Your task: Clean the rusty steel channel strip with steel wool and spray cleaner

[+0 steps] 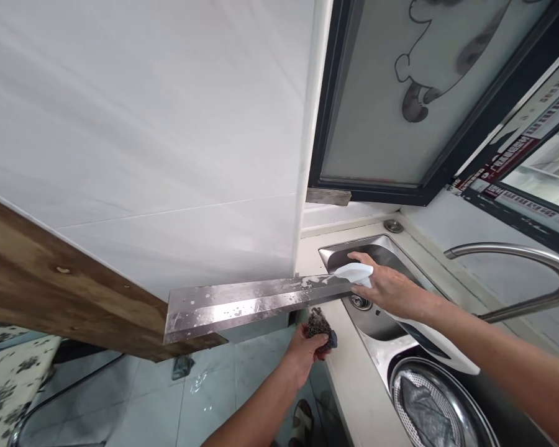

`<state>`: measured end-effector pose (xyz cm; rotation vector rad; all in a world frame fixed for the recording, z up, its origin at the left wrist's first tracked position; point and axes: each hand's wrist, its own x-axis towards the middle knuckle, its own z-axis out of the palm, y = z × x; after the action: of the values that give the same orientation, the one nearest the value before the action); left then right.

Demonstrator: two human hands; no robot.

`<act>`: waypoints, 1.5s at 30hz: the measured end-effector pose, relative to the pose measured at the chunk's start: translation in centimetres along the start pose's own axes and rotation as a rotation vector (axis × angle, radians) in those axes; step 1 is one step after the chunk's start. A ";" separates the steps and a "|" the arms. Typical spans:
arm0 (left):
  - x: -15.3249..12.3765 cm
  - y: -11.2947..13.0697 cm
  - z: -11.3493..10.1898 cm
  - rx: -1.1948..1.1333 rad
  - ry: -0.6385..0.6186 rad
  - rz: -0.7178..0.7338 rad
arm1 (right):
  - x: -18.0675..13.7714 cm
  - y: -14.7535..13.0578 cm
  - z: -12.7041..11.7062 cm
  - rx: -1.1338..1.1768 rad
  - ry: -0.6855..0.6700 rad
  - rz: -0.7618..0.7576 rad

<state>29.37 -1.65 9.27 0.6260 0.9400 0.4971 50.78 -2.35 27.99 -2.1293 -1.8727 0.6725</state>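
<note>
A long, flat metal panel (242,305), wet and spotted with droplets and foam, reaches from the tiled wall's corner across to the sink. My right hand (386,288) grips its right end above the basin, fingers around the edge. A smooth white piece (354,272) shows at that grip; I cannot make out what it is. Below the panel, my left hand (305,352) is closed on a dark scouring pad (320,329) with some suds on it. The pad is close to the panel's lower edge, beside the counter.
A steel sink (382,329) is set in a pale counter (354,379), with a curved faucet (517,249) at right. A pot with a perforated strainer (403,397) stands in the nearer basin. A dark-framed window (323,124) rises behind; wooden trim (74,279) edges the wall at left.
</note>
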 end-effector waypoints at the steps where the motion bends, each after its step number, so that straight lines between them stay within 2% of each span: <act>1: 0.1 -0.2 0.2 0.011 -0.006 0.000 | -0.1 0.2 0.1 -0.005 0.018 0.019; 4: 0.3 -0.6 0.9 0.057 -0.029 0.009 | -1.0 1.3 -0.2 0.014 0.050 0.056; 8: 1.0 -1.2 2.2 0.129 -0.046 0.027 | -3.4 3.6 -0.6 0.147 0.072 0.054; 11: 1.7 -1.8 3.4 0.169 -0.043 0.037 | -4.9 4.8 0.1 0.253 0.117 0.022; 16: 2.3 -3.2 4.5 0.223 -0.037 0.012 | -5.2 4.1 2.6 0.314 0.078 -0.005; 22: 2.7 -4.0 4.2 0.243 -0.015 0.013 | -4.0 3.4 5.2 0.433 0.041 -0.065; 28: 4.1 -4.1 4.2 0.234 -0.051 0.002 | -3.6 3.0 7.8 0.373 0.041 0.043; 32: 5.0 -4.4 4.3 0.229 -0.061 -0.002 | -3.3 3.1 8.3 0.272 0.102 0.160; 38: 5.8 -3.9 3.9 0.237 -0.031 0.028 | -3.4 6.9 7.1 0.338 0.278 0.235; 45: 6.2 -3.2 3.7 0.225 -0.002 0.095 | -3.9 11.5 5.7 0.195 0.289 0.379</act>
<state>36.06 -1.02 5.14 0.8775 0.9753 0.4786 57.78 -8.73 18.52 -2.3229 -1.2203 0.5535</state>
